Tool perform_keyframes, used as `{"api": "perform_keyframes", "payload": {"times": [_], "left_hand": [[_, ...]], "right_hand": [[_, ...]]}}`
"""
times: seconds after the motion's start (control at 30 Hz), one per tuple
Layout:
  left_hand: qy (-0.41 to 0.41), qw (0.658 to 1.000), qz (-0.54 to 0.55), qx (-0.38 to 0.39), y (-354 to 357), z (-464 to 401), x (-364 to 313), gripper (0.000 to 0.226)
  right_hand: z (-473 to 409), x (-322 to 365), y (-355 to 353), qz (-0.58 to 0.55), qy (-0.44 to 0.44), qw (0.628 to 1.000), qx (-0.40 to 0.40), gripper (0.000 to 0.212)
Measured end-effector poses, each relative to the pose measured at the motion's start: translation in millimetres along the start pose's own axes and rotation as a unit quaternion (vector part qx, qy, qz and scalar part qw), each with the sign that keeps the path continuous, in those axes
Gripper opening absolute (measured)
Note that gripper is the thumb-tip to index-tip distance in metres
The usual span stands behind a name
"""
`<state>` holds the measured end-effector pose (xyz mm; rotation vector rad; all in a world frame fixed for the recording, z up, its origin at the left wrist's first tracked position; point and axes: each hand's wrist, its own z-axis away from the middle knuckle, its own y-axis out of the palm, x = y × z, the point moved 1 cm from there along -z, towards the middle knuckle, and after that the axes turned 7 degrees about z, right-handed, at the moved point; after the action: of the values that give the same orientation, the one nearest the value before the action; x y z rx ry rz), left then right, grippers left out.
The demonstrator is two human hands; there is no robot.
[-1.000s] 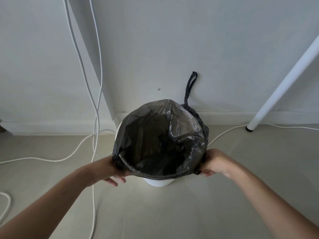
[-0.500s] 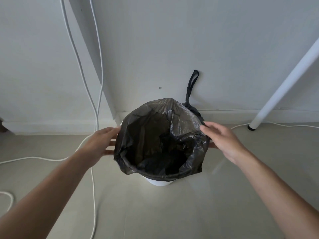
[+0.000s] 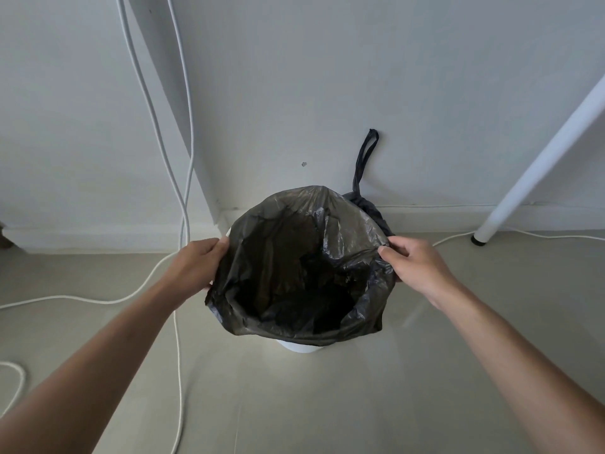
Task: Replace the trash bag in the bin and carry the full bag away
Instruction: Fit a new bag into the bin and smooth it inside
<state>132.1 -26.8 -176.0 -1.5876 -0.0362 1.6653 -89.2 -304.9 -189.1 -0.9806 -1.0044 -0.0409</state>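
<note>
A dark trash bag [image 3: 288, 257] lines a small white bin [image 3: 299, 348] on the floor by the wall, its mouth spread open and folded over the rim. Only the bin's bottom front edge shows below the plastic. My left hand [image 3: 199, 263] grips the bag's left edge with thumb and fingers. My right hand [image 3: 414, 263] pinches the bag's right edge. Behind the bin, against the wall, stands another black tied bag [image 3: 365, 178] with its loop handle sticking up; most of it is hidden by the bin.
White cables [image 3: 154, 126] hang down the wall at the left and trail across the floor [image 3: 98, 301] beside the bin. A slanted white furniture leg [image 3: 537, 158] meets the floor at the right. A wall corner juts out behind the bin.
Both hands left the bag's lower front edge, moved up along the bin's sides, and now hold the bag's rim at left and right. The bag's mouth looks wider.
</note>
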Motion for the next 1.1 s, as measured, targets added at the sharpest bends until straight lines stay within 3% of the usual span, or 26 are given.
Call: {"api": "perform_keyframes", "payload": {"times": [0.1, 0.2, 0.33, 0.7, 0.8, 0.87, 0.97, 1.1], "left_hand": [[-0.016, 0.999, 0.033, 0.022, 0, 1, 1, 0.057], [-0.021, 0.998, 0.062, 0.016, 1, 3, -1, 0.055], [0.028, 0.999, -0.033, -0.019, 1, 4, -2, 0.054], [0.023, 0.993, -0.114, -0.032, -9, 0, 31, 0.049], [-0.047, 0.994, -0.095, 0.021, 4, -1, 57, 0.037], [-0.116, 0.990, -0.024, 0.076, 16, 3, 68, 0.026], [-0.189, 0.973, 0.079, 0.101, 28, 10, 72, 0.022], [-0.169, 0.960, 0.058, 0.213, 31, 32, 65, 0.021]], "right_hand": [[2, 4, -1, 0.053, -0.025, 0.998, -0.021, 0.027], [2, 6, 0, 0.083, -0.038, 0.995, -0.027, 0.038], [4, 6, -1, 0.123, -0.052, 0.990, -0.040, 0.032], [13, 7, -8, 0.158, -0.049, 0.986, -0.030, 0.023], [12, 5, -10, 0.163, -0.043, 0.986, -0.017, 0.025], [13, 5, -11, 0.161, -0.039, 0.986, -0.002, 0.026], [16, 8, -15, 0.162, -0.034, 0.986, 0.024, 0.023], [25, 13, -22, 0.171, -0.030, 0.984, 0.042, 0.022]]}}
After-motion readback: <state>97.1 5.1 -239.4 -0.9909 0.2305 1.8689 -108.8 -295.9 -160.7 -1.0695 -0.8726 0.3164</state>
